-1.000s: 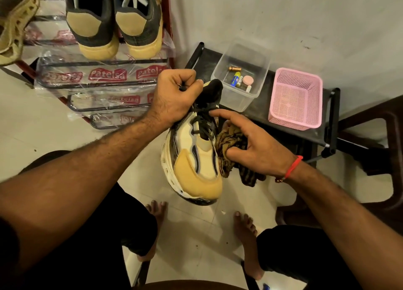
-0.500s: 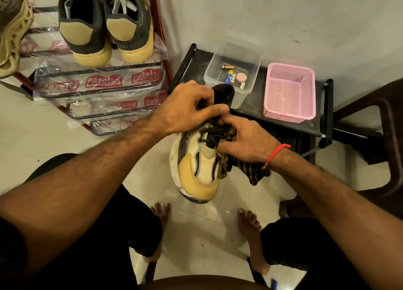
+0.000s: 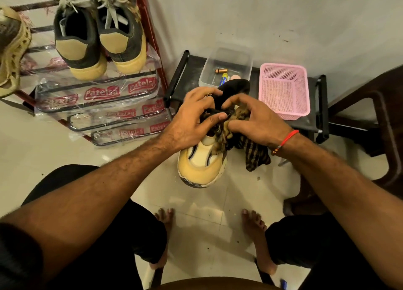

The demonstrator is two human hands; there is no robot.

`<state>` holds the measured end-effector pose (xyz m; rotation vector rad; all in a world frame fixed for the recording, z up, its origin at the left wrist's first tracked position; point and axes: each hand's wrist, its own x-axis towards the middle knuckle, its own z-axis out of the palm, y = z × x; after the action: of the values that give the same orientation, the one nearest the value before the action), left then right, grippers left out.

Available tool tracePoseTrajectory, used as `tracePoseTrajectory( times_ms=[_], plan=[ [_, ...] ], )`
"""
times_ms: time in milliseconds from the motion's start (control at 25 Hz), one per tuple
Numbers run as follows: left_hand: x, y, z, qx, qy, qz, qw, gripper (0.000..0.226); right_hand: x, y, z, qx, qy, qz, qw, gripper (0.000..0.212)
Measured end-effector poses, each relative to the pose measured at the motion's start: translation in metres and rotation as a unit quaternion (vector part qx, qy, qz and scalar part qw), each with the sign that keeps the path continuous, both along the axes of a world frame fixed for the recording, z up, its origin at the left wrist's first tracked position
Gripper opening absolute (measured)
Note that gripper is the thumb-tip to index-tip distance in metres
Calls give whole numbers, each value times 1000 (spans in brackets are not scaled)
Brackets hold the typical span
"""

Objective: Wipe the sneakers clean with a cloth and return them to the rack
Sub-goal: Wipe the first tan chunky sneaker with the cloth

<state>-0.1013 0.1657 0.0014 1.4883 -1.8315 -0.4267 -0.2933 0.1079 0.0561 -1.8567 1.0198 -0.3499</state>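
A cream and tan sneaker with a black collar hangs in the air over the floor, toe pointing toward me. My left hand grips its upper near the laces, thumb across the top. My right hand holds a dark striped cloth bunched against the sneaker's lace area, with the cloth's tail hanging below the wrist. The shoe rack, wrapped in printed plastic, stands at the left with a pair of dark and tan sneakers on its top shelf.
A low black stand behind the sneaker carries a clear plastic box with small items and a pink basket. A dark brown chair is at the right. Another tan shoe sits at the rack's far left. My bare feet rest on the tiled floor.
The sneaker has tipped so its toe points more toward me. My right hand with the cloth has moved up from the shoe's side onto the lace area, close to my left hand.
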Motion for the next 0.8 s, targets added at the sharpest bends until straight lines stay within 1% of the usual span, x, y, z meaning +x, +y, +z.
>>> tracePoseTrajectory(
  times_ms=[80,120,200,240,280,400,520,560,600,640,680,720,800],
  plan=[
    [8,-2,6,-3,16,-6,1000,18,-1,-6,3,27,-43,-39,998,36],
    [11,-1,8,6,26,-4,1000,20,-2,-8,4,36,-54,-51,997,32],
    [14,0,8,15,19,19,1000,39,-1,-9,3,33,-66,-54,996,24],
    [15,0,8,14,11,33,999,44,1,-7,3,31,-73,-51,996,22],
    [17,-1,10,11,6,46,999,44,3,-4,2,36,-86,-44,995,21],
    [28,-4,19,4,3,66,998,47,8,2,0,54,-134,-23,989,25],
    [33,-3,24,-22,30,103,994,50,13,10,0,105,-207,-36,972,28],
    [34,-4,23,-34,43,117,992,50,15,16,1,107,-221,-30,969,30],
    [36,-4,21,-47,53,131,989,51,16,23,1,77,-221,1,972,32],
    [39,-5,19,-58,60,146,986,49,16,30,2,4,-197,53,979,35],
    [42,-7,17,-66,61,159,983,47,17,36,4,-85,-160,110,977,38],
    [45,-7,16,-70,59,170,981,44,20,43,6,-167,-133,156,964,39],
    [48,-7,13,-66,50,175,981,40,25,60,8,-250,-125,239,930,39]
  ],
)
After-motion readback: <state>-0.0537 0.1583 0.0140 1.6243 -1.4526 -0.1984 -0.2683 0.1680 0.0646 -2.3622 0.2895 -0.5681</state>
